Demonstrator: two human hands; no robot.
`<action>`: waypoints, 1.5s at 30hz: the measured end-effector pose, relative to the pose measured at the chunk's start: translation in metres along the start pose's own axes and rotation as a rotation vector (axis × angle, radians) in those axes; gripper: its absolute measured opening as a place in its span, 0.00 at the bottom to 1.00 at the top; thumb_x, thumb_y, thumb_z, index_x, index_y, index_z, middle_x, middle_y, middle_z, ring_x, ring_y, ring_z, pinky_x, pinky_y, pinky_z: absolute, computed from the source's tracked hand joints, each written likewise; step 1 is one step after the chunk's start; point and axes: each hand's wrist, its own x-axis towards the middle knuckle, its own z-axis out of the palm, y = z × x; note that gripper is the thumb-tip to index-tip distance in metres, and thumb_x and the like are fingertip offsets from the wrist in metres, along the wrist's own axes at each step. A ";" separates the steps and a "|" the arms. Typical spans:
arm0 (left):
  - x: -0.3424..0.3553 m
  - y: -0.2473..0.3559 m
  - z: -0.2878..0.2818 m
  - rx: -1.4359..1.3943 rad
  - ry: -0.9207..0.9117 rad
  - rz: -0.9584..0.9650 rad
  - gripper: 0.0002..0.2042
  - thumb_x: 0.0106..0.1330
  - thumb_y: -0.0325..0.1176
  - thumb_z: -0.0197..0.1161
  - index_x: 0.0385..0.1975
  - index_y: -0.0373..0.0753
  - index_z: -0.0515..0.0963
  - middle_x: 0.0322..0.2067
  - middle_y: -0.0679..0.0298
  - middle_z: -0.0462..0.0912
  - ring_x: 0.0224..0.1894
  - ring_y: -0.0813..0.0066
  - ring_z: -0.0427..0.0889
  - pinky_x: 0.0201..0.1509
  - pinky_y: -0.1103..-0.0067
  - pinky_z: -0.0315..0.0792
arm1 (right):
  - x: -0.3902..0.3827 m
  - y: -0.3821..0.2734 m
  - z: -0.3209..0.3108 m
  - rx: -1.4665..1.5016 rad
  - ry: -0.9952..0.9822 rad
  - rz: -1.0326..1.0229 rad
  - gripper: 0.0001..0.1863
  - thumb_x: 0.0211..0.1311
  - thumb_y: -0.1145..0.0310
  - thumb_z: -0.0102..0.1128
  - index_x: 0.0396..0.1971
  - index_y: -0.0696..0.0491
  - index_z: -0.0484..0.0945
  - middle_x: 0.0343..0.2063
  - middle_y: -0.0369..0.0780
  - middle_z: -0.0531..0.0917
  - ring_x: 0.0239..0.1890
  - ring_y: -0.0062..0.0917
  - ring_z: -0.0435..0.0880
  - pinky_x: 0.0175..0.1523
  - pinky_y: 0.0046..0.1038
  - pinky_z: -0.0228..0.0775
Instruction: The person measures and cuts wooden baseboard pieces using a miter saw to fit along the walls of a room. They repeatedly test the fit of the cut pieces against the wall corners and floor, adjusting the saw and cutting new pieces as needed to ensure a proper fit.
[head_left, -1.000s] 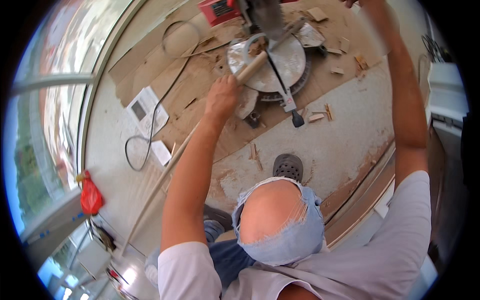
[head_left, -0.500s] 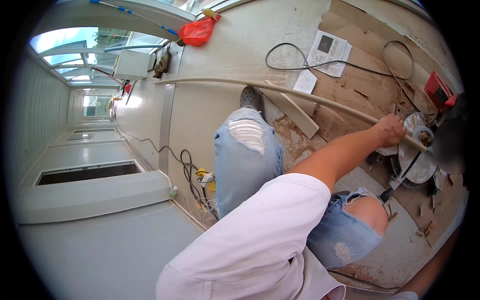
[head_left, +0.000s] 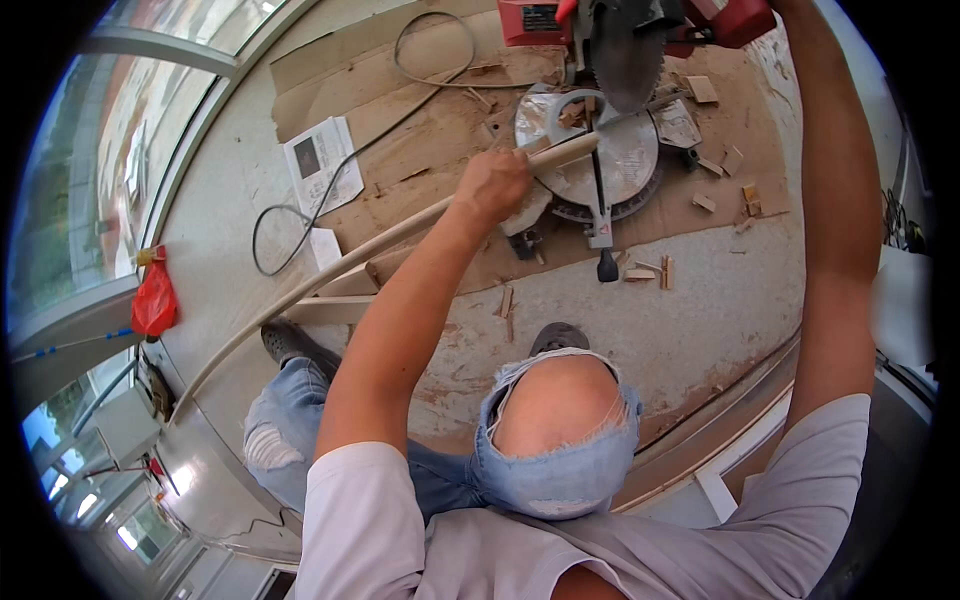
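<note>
Gripping the long pale strip (head_left: 400,218) near its saw-side end, the left hand (head_left: 497,183) was closed around it just off the left edge of the miter saw's round table (head_left: 630,170), as it had been half a second earlier. The strip's near end reached over that table to the slot, while its far part curved away toward the lower left, past the left shoe (head_left: 285,340).

The right hand (head_left: 789,5) was cut off by the upper border of the view, beside the red handle (head_left: 740,22) of the miter saw (head_left: 570,25); whether its fingers were wrapped around anything could not be told. In the previous frame that hand had been out of sight.

The view had swung back from the long corridor to the saw. The blade (head_left: 625,62), a blur before, now showed distinct teeth and hung above the table, apart from the strip.

Under the saw, the cardboard (head_left: 430,130) carried printed sheets (head_left: 322,165) at its left edge and wood offcuts (head_left: 703,90) toward its right edge, including a few near the lower right corner. A black cable (head_left: 370,140) still looped across its left side, and the red bag (head_left: 154,300) was again at far left.
</note>
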 end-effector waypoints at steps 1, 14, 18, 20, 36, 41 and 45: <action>0.001 0.000 0.003 0.029 -0.023 -0.004 0.12 0.72 0.39 0.59 0.37 0.35 0.77 0.32 0.49 0.85 0.37 0.47 0.85 0.42 0.58 0.78 | -0.001 0.000 0.003 0.006 0.007 0.004 0.19 0.69 0.59 0.56 0.36 0.61 0.87 0.31 0.45 0.88 0.31 0.30 0.88 0.38 0.32 0.82; -0.001 0.038 -0.039 -0.038 -0.021 -0.186 0.16 0.70 0.42 0.62 0.32 0.33 0.77 0.29 0.45 0.85 0.35 0.46 0.86 0.38 0.58 0.77 | -0.011 0.012 0.006 -0.093 0.027 -0.067 0.20 0.67 0.59 0.55 0.36 0.62 0.87 0.31 0.49 0.89 0.32 0.32 0.90 0.39 0.34 0.83; -0.011 0.070 -0.032 0.021 0.096 -0.234 0.17 0.70 0.41 0.64 0.30 0.30 0.77 0.30 0.48 0.82 0.36 0.48 0.85 0.38 0.59 0.77 | -0.012 0.009 0.007 0.011 -0.008 0.037 0.20 0.66 0.58 0.55 0.35 0.61 0.88 0.31 0.48 0.90 0.31 0.32 0.90 0.40 0.34 0.82; -0.005 0.058 -0.032 0.122 0.242 -0.096 0.17 0.69 0.41 0.65 0.30 0.31 0.76 0.33 0.49 0.80 0.38 0.51 0.85 0.38 0.61 0.77 | -0.012 0.008 0.008 0.057 -0.001 0.048 0.20 0.66 0.59 0.55 0.36 0.61 0.88 0.30 0.48 0.90 0.30 0.32 0.90 0.40 0.33 0.82; 0.009 0.030 0.006 -0.007 0.173 -0.101 0.12 0.67 0.34 0.65 0.39 0.37 0.70 0.36 0.51 0.80 0.40 0.47 0.82 0.41 0.59 0.78 | -0.018 0.004 0.010 0.264 0.023 0.103 0.20 0.67 0.61 0.57 0.34 0.66 0.86 0.27 0.49 0.88 0.24 0.32 0.89 0.30 0.33 0.83; 0.003 0.024 0.020 0.088 0.236 -0.034 0.11 0.64 0.34 0.66 0.38 0.39 0.71 0.37 0.54 0.79 0.41 0.51 0.81 0.42 0.60 0.77 | -0.030 0.002 0.009 0.314 0.029 0.066 0.20 0.66 0.62 0.57 0.33 0.67 0.86 0.27 0.49 0.88 0.25 0.32 0.89 0.30 0.33 0.82; 0.009 0.025 0.017 0.084 0.218 0.004 0.09 0.62 0.31 0.66 0.36 0.39 0.71 0.36 0.56 0.78 0.41 0.55 0.81 0.41 0.61 0.79 | -0.016 0.012 0.000 0.042 0.032 -0.049 0.19 0.66 0.62 0.58 0.33 0.66 0.86 0.26 0.48 0.88 0.26 0.32 0.89 0.31 0.33 0.83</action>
